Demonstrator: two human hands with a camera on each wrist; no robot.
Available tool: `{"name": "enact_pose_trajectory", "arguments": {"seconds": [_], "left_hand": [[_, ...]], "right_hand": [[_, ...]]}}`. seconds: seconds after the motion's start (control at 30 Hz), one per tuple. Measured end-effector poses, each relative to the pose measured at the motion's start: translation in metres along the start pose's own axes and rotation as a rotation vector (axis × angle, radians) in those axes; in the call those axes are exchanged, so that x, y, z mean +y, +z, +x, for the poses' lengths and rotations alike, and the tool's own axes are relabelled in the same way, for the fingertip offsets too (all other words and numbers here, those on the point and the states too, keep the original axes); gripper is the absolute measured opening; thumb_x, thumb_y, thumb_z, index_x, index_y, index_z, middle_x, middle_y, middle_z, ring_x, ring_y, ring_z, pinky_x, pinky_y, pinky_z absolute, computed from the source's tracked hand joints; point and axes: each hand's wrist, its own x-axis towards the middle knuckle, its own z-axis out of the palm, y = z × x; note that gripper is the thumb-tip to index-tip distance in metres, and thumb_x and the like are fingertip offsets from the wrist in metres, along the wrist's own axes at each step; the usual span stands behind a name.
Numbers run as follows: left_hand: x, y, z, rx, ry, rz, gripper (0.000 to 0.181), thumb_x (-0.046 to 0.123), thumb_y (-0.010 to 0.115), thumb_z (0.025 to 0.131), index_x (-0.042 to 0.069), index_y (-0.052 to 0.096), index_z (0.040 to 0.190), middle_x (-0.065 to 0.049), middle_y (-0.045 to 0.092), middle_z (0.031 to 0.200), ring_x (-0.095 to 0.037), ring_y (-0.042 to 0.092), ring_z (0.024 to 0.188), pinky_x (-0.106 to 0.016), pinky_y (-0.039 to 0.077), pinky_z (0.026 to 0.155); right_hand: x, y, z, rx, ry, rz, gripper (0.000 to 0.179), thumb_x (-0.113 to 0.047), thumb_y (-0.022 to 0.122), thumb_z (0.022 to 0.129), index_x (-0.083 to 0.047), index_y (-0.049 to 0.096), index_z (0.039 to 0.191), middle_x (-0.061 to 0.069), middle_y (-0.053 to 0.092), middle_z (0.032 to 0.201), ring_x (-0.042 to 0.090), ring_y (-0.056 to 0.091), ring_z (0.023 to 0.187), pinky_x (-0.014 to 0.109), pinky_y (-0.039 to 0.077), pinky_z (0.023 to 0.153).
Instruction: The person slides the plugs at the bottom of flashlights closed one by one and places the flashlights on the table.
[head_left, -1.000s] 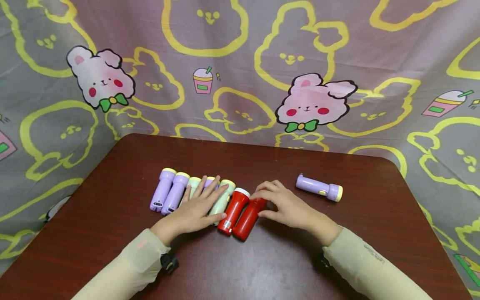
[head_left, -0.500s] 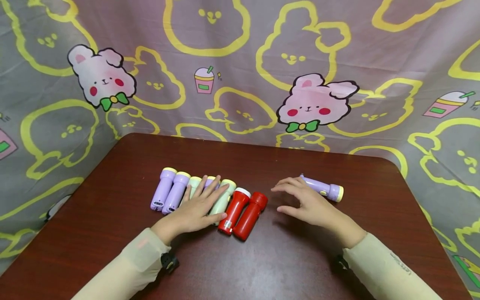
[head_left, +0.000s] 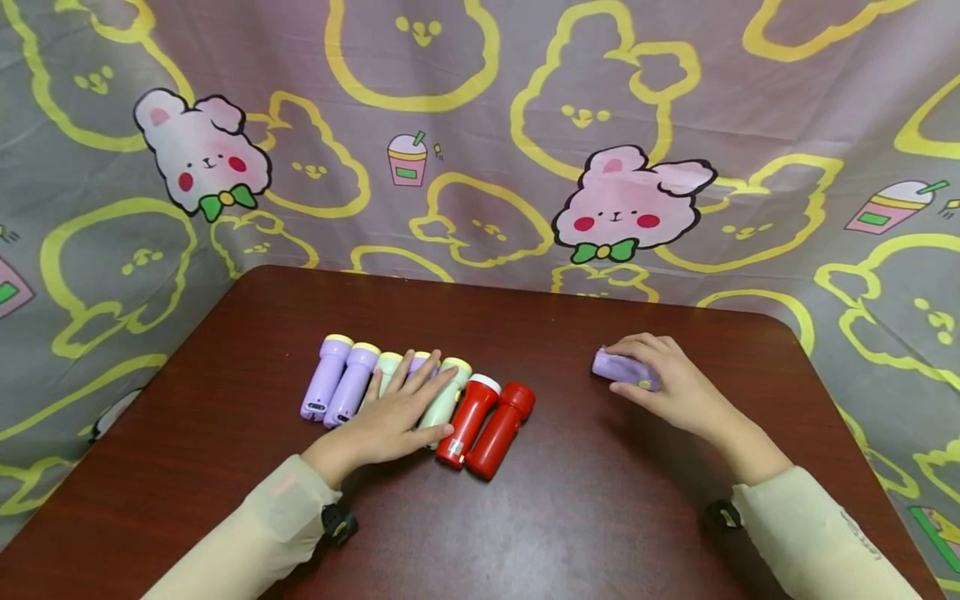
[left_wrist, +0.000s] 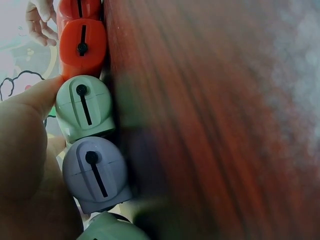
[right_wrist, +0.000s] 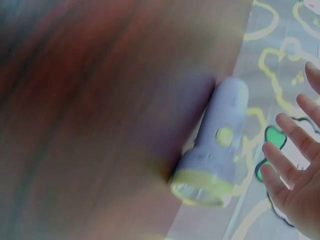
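Note:
My left hand (head_left: 386, 417) lies with spread, straight fingers across the middle of a row of flashlights. Under it are pale green ones and a purple one, partly hidden; its thumb reaches a red flashlight with a white rim (head_left: 474, 417). A wholly red flashlight (head_left: 501, 433) ends the row on the right. Two purple flashlights, the outer one (head_left: 326, 379) and its neighbour (head_left: 356, 385), form the left end. Farther right, my right hand (head_left: 671, 383) hovers around a separate purple flashlight (head_left: 618, 367), hiding its head. In the right wrist view the fingers (right_wrist: 295, 132) stand apart from it.
The flashlights lie on a dark reddish-brown table (head_left: 525, 533) with rounded back corners. A cloth curtain (head_left: 495, 142) printed with cartoon rabbits surrounds the back and sides. A black wrist strap (head_left: 339, 523) sits at the left sleeve.
My right hand has moved right from the wholly red flashlight to the separate purple one. The left hand and the row have stayed in place.

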Motion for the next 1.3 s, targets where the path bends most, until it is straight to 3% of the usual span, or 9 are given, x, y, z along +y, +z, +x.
{"name": "enact_pose_trajectory", "arguments": {"seconds": [0.27, 0.47, 0.6, 0.8, 1.03, 1.3], "left_hand": [[0.000, 0.000, 0.001, 0.006, 0.003, -0.003, 0.080, 0.057, 0.057, 0.093, 0.033, 0.019, 0.159, -0.005, 0.007, 0.169, -0.041, -0.004, 0.154, -0.077, -0.003, 0.110], [0.001, -0.002, 0.001, 0.001, 0.003, -0.003, 0.080, 0.058, 0.057, 0.093, 0.033, 0.019, 0.159, -0.004, 0.007, 0.169, -0.040, -0.004, 0.154, -0.076, -0.003, 0.111], [0.001, -0.001, 0.001, -0.002, 0.000, 0.002, 0.080, 0.059, 0.056, 0.093, 0.033, 0.019, 0.159, -0.004, 0.007, 0.169, -0.040, -0.004, 0.154, -0.076, -0.003, 0.111], [0.000, 0.001, 0.001, -0.007, -0.001, 0.002, 0.080, 0.059, 0.056, 0.093, 0.034, 0.019, 0.159, -0.003, 0.006, 0.169, -0.041, -0.004, 0.154, -0.077, -0.004, 0.111], [0.001, 0.000, 0.000, -0.005, -0.006, 0.000, 0.080, 0.059, 0.056, 0.093, 0.034, 0.018, 0.159, -0.004, 0.007, 0.169, -0.040, -0.004, 0.154, -0.076, -0.004, 0.111], [0.001, 0.001, 0.000, 0.001, -0.006, 0.007, 0.080, 0.058, 0.057, 0.093, 0.034, 0.019, 0.159, -0.003, 0.007, 0.169, -0.040, -0.004, 0.154, -0.076, -0.004, 0.111]], "right_hand": [[0.020, -0.007, -0.002, -0.013, 0.052, -0.024, 0.048, -0.014, 0.081, 0.081, -0.008, 0.063, 0.125, 0.011, 0.062, 0.125, 0.033, 0.049, 0.113, 0.047, 0.039, 0.090], [0.030, -0.011, -0.004, -0.090, 0.136, -0.015, 0.050, -0.016, 0.078, 0.085, -0.008, 0.059, 0.131, 0.016, 0.060, 0.131, 0.038, 0.046, 0.116, 0.058, 0.042, 0.092], [0.037, -0.011, -0.006, -0.127, 0.159, -0.002, 0.051, -0.017, 0.077, 0.085, -0.006, 0.059, 0.131, 0.019, 0.060, 0.131, 0.039, 0.048, 0.114, 0.059, 0.041, 0.094], [0.048, -0.007, -0.009, -0.150, 0.152, 0.024, 0.052, -0.017, 0.079, 0.084, -0.005, 0.060, 0.130, 0.019, 0.063, 0.127, 0.035, 0.054, 0.110, 0.053, 0.042, 0.093], [0.052, -0.001, -0.009, -0.161, 0.097, 0.014, 0.051, -0.013, 0.080, 0.082, -0.005, 0.062, 0.128, 0.014, 0.068, 0.119, 0.023, 0.060, 0.099, 0.034, 0.048, 0.084], [0.053, 0.002, -0.007, -0.185, 0.075, 0.027, 0.052, -0.008, 0.082, 0.080, -0.004, 0.061, 0.127, 0.016, 0.069, 0.116, 0.023, 0.062, 0.095, 0.040, 0.049, 0.083]]}}
